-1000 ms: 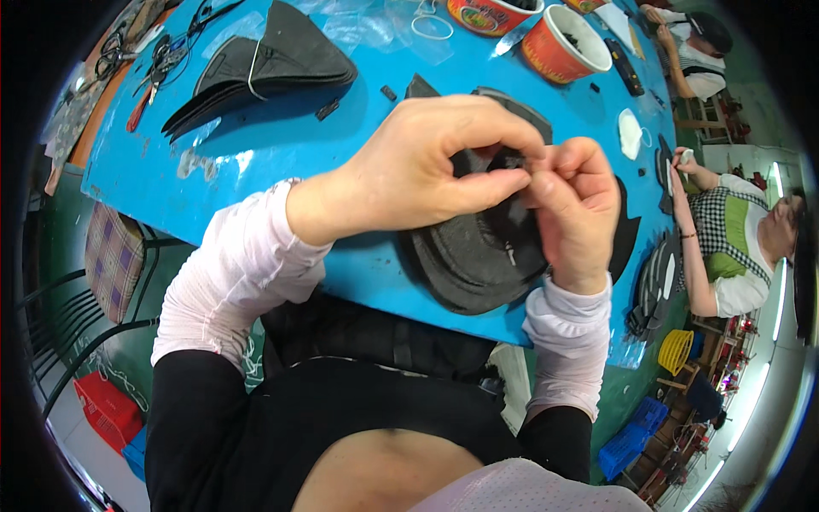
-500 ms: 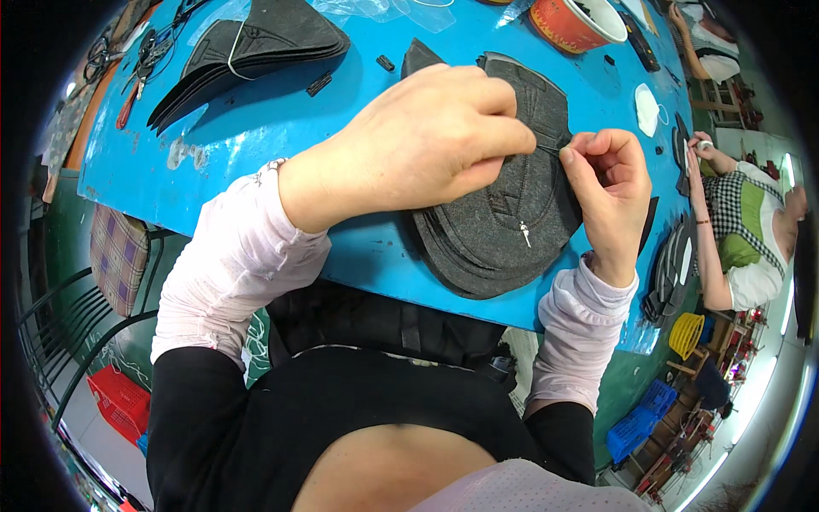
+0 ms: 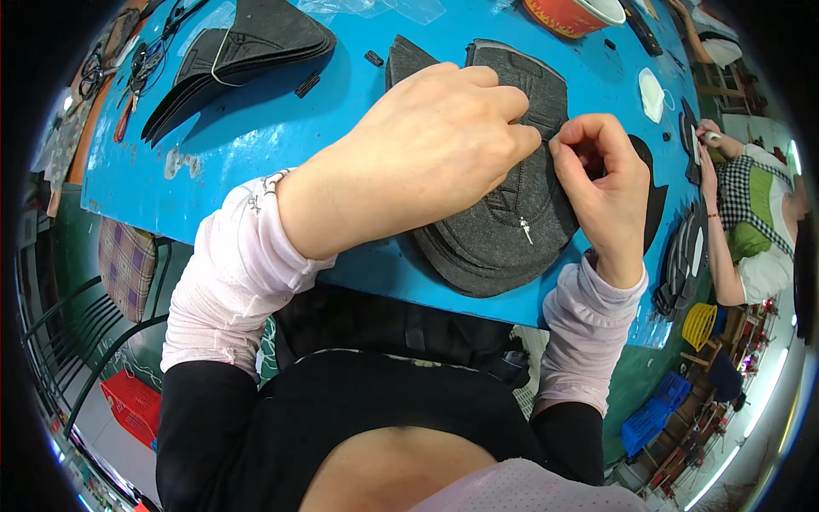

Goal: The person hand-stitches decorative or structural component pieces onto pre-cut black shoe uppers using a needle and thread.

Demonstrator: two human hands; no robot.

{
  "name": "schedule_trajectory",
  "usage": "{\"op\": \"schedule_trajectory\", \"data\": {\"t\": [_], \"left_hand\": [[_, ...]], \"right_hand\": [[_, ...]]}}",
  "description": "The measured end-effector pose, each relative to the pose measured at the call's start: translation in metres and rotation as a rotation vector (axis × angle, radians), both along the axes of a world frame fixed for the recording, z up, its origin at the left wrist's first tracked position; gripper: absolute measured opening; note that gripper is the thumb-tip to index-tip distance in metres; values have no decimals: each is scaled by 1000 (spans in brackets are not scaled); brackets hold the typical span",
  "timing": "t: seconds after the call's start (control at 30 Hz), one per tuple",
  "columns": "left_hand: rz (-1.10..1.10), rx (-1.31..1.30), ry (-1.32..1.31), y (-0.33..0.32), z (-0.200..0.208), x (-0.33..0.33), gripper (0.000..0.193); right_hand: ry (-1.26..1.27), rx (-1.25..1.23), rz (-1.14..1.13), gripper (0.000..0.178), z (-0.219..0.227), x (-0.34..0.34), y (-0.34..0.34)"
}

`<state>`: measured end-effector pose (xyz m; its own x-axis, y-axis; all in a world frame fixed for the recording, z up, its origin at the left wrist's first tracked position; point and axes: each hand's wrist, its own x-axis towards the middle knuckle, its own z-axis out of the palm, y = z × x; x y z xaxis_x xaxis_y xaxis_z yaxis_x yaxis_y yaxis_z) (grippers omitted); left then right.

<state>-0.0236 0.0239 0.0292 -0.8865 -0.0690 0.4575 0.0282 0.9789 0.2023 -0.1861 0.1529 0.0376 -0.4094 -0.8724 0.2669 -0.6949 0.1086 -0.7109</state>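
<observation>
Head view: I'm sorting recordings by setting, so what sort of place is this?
Probably a workshop: stacked dark pieces, a banded bundle of more, and a co-worker at the blue table.

Stacked pieces (image 3: 486, 254) of dark grey colour, table (image 3: 256, 154) blue, sleeves (image 3: 243, 264) pale pink, chair seat (image 3: 128, 266) plaid, basket (image 3: 133, 404) red.

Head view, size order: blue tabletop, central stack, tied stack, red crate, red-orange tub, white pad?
Blue tabletop
Central stack, partly hidden
Tied stack
Red crate and red-orange tub, cropped: too alike to rank
White pad
</observation>
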Motion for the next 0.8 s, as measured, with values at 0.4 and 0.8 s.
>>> {"op": "schedule_trajectory", "data": {"t": [0.4, 0.8], "left_hand": [[-2, 30, -12, 2, 6, -2, 34], [-77, 1163, 252, 6, 3, 5, 24]], "right_hand": [[586, -90, 151, 12, 0, -3, 2], [-332, -413, 210, 24, 1, 29, -12]]}}
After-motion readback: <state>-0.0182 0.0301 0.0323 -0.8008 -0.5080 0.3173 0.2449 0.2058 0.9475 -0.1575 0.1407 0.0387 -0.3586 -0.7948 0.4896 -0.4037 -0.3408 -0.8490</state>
